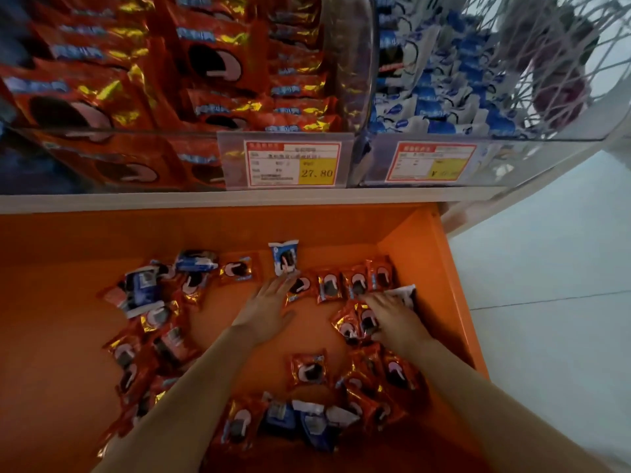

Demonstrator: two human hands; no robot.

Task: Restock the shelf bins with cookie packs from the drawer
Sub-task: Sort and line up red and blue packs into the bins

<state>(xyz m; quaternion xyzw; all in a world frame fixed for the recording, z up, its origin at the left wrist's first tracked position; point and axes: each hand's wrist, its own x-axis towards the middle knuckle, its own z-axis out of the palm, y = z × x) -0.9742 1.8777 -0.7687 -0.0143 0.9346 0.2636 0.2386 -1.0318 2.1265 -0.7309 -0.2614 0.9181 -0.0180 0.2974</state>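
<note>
An open orange drawer (457, 302) holds several small cookie packs, most red and a few blue and white. My left hand (266, 305) reaches in with straight fingers, its tips at a red pack (300, 286) and just below a blue and white pack (284, 257) that leans against the drawer's back. My right hand (392, 312) lies over red packs (355, 324), its fingers bent down at a white pack (406, 295); whether it holds one is unclear. Above the drawer, a clear bin (205, 158) is packed with red packs, and a second bin (512, 162) holds blue and white ones.
Price labels (292, 163) hang on the bin fronts, above a white shelf edge (239, 198). More packs lie at the drawer's left (150, 291) and front (307, 425). A white wire rack (546, 46) stands at the upper right. White tiled floor (546, 302) is to the right.
</note>
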